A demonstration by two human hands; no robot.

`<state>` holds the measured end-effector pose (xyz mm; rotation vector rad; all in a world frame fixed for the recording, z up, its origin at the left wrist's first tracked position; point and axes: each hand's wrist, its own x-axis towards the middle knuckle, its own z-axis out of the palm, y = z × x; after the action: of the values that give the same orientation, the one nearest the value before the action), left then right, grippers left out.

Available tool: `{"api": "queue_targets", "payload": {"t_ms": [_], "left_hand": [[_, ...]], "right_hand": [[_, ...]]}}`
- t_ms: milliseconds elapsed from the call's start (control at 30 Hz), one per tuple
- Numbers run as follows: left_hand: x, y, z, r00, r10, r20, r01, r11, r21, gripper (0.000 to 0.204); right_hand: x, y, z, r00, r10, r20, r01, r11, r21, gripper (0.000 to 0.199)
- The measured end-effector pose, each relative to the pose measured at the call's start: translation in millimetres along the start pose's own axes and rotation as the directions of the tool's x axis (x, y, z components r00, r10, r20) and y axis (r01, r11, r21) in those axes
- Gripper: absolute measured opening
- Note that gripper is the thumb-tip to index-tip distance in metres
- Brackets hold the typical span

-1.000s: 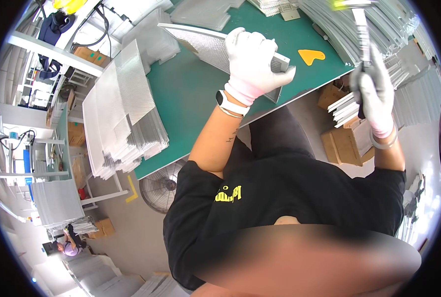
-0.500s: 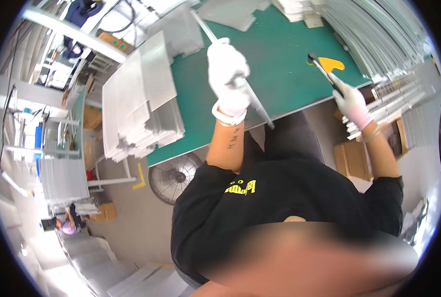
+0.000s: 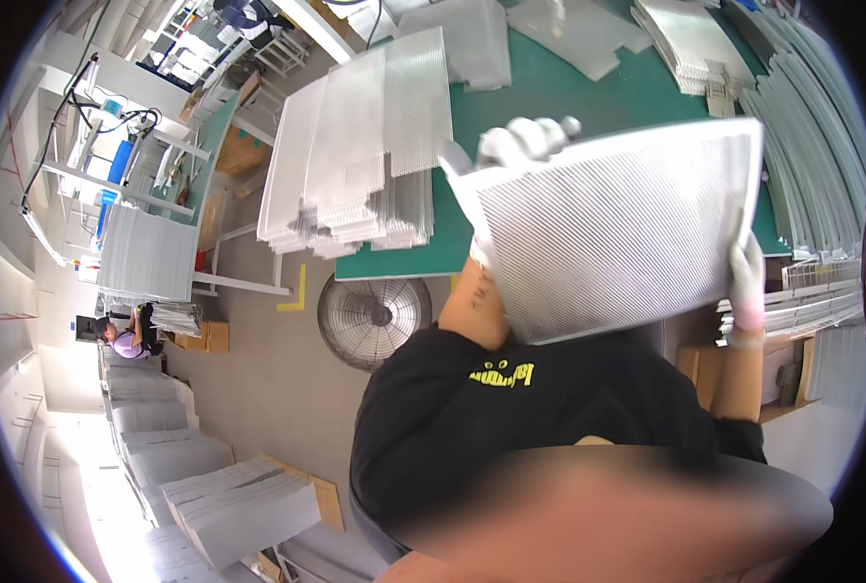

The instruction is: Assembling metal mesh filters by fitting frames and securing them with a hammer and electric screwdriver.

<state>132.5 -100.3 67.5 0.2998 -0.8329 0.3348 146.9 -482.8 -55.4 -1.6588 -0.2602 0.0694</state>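
Observation:
Both my hands wear white gloves and hold a rectangular framed mesh panel (image 3: 618, 233) with a pale rim, raised and tilted over the near edge of the green worktable (image 3: 501, 102). My left hand (image 3: 525, 144) grips it at the upper left, fingers curled over the far edge. At the right side, my right hand (image 3: 747, 277) closes on the frame near its lower corner. The panel hides part of the table behind it.
Stacked corrugated mesh sheets (image 3: 355, 146) lie on the table's left. Flat pale pieces (image 3: 579, 39) and another stack (image 3: 691, 49) sit at the back. Many thin frames (image 3: 807, 146) line the right. A round floor fan (image 3: 375, 316) stands below the table; a person (image 3: 127, 338) is far left.
The panel, earlier seen edge-on in my left hand, is turned to show its broad face. My right hand has left a dark-headed hand tool and taken the panel's right side.

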Motion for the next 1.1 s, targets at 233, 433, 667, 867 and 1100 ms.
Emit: {"api": "queue_targets", "payload": {"t_ms": [233, 433, 667, 867, 1100], "left_hand": [[-19.6, 100.1, 48.3, 0.892, -0.413, 0.185, -0.390, -0.492, 0.778, 0.040], [3.0, 144.3, 38.7, 0.845, -0.347, -0.408, -0.263, -0.932, 0.249, 0.084], [24.0, 164.4, 23.0, 0.929, -0.305, -0.212, -0.240, -0.928, 0.284, 0.037], [68.3, 172.0, 52.5, 0.901, -0.155, 0.406, -0.221, -0.968, 0.121, 0.029], [-14.5, 45.6, 81.4, 0.865, -0.501, -0.004, -0.431, -0.748, 0.505, 0.043]], "right_hand": [[-93.2, -153.5, -83.7, 0.496, -0.290, -0.818, 0.288, 0.944, -0.160, 0.063], [-45.4, -216.1, -212.8, 0.463, -0.619, -0.634, 0.067, 0.738, -0.671, 0.040], [69.5, -269.8, -342.8, 0.573, 0.056, -0.818, -0.628, 0.671, -0.394, 0.044], [51.8, -239.4, -341.6, 0.492, -0.664, -0.564, -0.518, 0.297, -0.802, 0.057], [41.5, -166.2, -71.7, 0.727, -0.637, -0.254, 0.116, 0.479, -0.870, 0.027]]}}
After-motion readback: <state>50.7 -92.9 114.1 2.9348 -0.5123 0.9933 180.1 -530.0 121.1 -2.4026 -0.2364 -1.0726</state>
